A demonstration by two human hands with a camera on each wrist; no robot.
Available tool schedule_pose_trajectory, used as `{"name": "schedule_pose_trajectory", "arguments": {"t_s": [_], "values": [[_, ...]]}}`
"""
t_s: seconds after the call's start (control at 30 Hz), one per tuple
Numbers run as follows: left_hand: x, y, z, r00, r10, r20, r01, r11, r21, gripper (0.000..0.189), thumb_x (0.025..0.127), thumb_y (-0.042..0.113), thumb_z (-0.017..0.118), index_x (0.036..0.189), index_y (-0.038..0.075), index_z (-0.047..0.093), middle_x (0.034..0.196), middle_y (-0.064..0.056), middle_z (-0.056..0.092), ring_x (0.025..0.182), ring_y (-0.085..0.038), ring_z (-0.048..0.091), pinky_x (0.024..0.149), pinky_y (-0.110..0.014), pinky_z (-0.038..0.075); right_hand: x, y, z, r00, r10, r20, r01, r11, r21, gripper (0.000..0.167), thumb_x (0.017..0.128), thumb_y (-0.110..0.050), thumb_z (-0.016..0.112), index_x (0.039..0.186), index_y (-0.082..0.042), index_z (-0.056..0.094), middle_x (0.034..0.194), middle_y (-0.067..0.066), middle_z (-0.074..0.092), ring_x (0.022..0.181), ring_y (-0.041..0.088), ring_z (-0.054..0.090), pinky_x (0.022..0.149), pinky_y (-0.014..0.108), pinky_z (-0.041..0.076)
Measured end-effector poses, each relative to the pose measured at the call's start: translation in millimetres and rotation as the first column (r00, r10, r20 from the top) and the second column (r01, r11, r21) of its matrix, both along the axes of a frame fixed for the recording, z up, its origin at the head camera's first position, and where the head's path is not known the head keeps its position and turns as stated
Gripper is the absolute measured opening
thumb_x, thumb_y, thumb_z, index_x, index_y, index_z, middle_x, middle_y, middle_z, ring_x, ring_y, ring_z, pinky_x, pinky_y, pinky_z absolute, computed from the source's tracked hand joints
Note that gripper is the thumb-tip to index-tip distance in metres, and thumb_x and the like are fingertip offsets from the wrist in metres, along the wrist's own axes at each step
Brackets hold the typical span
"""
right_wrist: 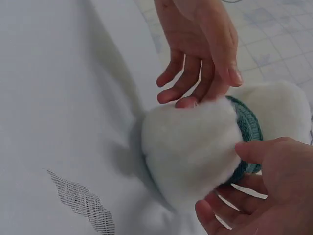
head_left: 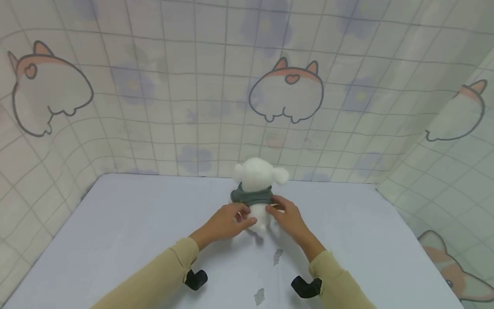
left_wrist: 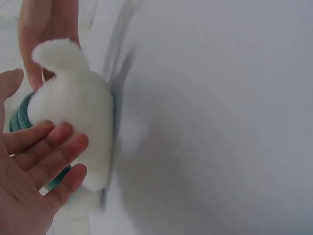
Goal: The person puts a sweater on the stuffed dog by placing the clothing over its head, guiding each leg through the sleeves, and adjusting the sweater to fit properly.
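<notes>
A white plush toy [head_left: 256,175] with rounded ears and a small tail sits upright on the table, its back toward the head camera. Around its upper body is a green knitted sweater [head_left: 251,196]. At the toy's left side, my left hand [head_left: 231,219] rests its loosely extended fingers [left_wrist: 57,147] against the white lower body. From the other side my right hand [head_left: 287,216] holds the toy. Its thumb [right_wrist: 252,151] lies at the sweater's lower edge and its fingers bend along the side below. The toy's face is hidden.
A white-covered table [head_left: 146,223] carries the toy near its back edge. Two grey worn patches [head_left: 277,256] mark the surface in front of it. Behind and beside hangs a gridded curtain [head_left: 200,86] with cartoon animals. Black curved pieces [head_left: 306,287] stick out at both sleeves.
</notes>
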State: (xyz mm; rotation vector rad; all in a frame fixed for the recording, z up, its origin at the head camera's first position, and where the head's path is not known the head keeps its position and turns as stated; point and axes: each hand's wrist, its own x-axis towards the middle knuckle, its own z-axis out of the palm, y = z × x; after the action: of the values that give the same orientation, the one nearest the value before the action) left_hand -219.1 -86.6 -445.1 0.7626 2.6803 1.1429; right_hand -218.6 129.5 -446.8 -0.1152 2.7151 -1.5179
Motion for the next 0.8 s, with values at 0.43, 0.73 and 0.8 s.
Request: {"name": "schedule_pose_trajectory", "arguments": {"t_s": [0.43, 0.73, 0.8], "values": [[2.4, 4.3, 1.9, 0.974, 0.141, -0.179, -0.145, 0.989, -0.007, 0.008, 0.089, 0.024, 0.069, 0.090, 0.016, 0.067, 0.085, 0.005, 0.067, 0.080, -0.010, 0.061, 0.072, -0.026, 0.050, -1.1, -4.3, -2.9, 0.993, -0.030, -0.113, 0.041, 0.994, 0.099, 0.027, 0.089, -0.020, 0.069, 0.113, -0.010, 0.064, 0.113, 0.007, 0.069, 0.105, 0.025, 0.065, 0.087, 0.041, 0.054], [-3.9, 7.2, 3.7, 0.924, 0.280, -0.258, -0.275, 0.960, 0.056, 0.024, 0.082, 0.016, 0.077, 0.101, 0.013, 0.062, 0.100, 0.000, 0.064, 0.090, -0.016, 0.062, 0.076, -0.033, 0.051, -1.8, -10.6, 3.6, 0.935, 0.063, -0.349, -0.001, 0.984, 0.177, 0.020, 0.083, -0.006, 0.073, 0.102, -0.010, 0.066, 0.099, 0.005, 0.068, 0.092, 0.020, 0.061, 0.075, 0.042, 0.054], [-5.7, 8.1, 2.9, 0.923, 0.275, -0.269, -0.268, 0.961, 0.065, 0.024, 0.082, 0.015, 0.077, 0.101, 0.013, 0.063, 0.101, 0.000, 0.065, 0.092, -0.016, 0.063, 0.078, -0.034, 0.052, -2.9, -11.2, 4.7, 0.931, 0.076, -0.358, -0.005, 0.981, 0.195, 0.017, 0.083, -0.004, 0.073, 0.098, -0.011, 0.067, 0.096, 0.004, 0.068, 0.088, 0.018, 0.061, 0.072, 0.038, 0.053]]}}
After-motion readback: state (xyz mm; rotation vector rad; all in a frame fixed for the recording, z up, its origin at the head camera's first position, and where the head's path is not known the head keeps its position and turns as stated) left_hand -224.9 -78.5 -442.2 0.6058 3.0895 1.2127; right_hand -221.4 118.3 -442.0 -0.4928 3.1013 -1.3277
